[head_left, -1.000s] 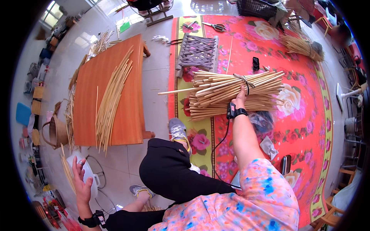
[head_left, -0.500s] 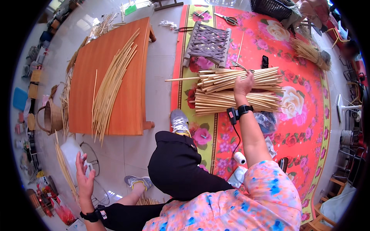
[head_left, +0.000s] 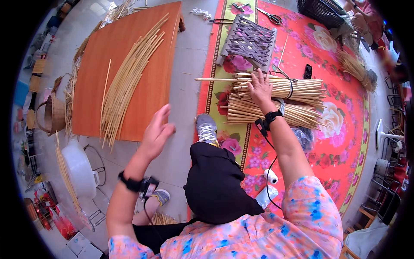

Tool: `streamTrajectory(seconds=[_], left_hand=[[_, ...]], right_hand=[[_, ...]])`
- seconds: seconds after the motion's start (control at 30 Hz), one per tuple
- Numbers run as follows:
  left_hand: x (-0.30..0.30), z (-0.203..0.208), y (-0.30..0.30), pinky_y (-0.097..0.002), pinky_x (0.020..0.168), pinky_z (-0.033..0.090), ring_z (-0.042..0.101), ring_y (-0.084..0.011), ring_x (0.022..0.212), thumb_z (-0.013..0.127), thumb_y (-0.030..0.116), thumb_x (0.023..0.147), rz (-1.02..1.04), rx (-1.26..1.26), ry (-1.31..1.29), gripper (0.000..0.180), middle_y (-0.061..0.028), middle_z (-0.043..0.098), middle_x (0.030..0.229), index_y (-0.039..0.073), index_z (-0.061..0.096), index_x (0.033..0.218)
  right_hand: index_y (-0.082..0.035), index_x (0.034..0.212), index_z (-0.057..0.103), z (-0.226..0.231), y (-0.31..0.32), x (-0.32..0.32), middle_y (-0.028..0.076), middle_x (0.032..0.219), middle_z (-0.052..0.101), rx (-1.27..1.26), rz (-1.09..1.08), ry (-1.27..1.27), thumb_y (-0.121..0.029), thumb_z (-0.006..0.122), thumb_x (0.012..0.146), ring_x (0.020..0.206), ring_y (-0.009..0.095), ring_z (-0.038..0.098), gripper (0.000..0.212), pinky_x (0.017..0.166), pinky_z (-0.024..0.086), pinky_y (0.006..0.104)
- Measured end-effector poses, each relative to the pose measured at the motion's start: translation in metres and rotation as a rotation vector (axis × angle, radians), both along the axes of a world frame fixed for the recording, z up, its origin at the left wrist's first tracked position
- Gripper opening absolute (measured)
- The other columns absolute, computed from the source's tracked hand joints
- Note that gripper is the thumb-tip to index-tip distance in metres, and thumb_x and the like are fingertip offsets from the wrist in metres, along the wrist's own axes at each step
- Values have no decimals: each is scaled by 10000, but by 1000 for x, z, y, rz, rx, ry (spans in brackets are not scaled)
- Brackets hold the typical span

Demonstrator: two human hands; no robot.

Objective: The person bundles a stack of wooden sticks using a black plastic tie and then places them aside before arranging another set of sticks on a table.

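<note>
Two bundles of pale straw-like stalks lie on a red floral mat, one behind the other. On the left part of the far bundle rests my right hand, its fingers spread. A dark band circles that bundle near its middle. One long stalk sticks out past its left end. The near bundle has a greyish tie, partly covered by my right wrist. My left hand hangs in the air beside the orange wooden table, open and holding nothing. Loose stalks are spread on the table.
Behind the bundles stands a grey lattice-woven frame, with scissors farther back. A black crate and a straw bunch lie at the far right. A thread spool sits near my right arm; a white tub stands left.
My left hand has moved up and right from the lower left toward the table's near corner. My right hand has slid left along the far bundle, uncovering its band. The view has shifted slightly.
</note>
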State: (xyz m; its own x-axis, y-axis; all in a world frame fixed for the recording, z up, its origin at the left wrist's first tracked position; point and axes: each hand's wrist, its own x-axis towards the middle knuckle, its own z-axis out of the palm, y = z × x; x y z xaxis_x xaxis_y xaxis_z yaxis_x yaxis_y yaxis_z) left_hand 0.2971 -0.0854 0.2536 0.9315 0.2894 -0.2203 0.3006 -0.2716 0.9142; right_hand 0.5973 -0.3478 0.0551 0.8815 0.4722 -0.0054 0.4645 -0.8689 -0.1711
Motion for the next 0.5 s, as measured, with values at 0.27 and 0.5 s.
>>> streamTrajectory(seconds=[0.27, 0.5], left_hand=[[142, -179, -10, -402, 1105, 207, 227, -384, 1346, 504, 404, 905, 435, 253, 158, 729, -298, 266, 1409, -90, 237, 1370], [176, -232, -12, -382, 1110, 200, 225, -362, 1357, 465, 422, 921, 350, -217, 108, 719, -275, 252, 1437, -74, 230, 1386]], right_hand=[[-212, 1425, 301, -15, -18, -40, 51, 1510, 205, 21, 62, -52, -470, 462, 884, 1384, 341, 169, 620, 1051, 159, 627], [-212, 1426, 299, -20, -12, -49, 48, 1510, 209, 23, -8, -82, -475, 482, 870, 1393, 315, 156, 642, 1052, 148, 627]])
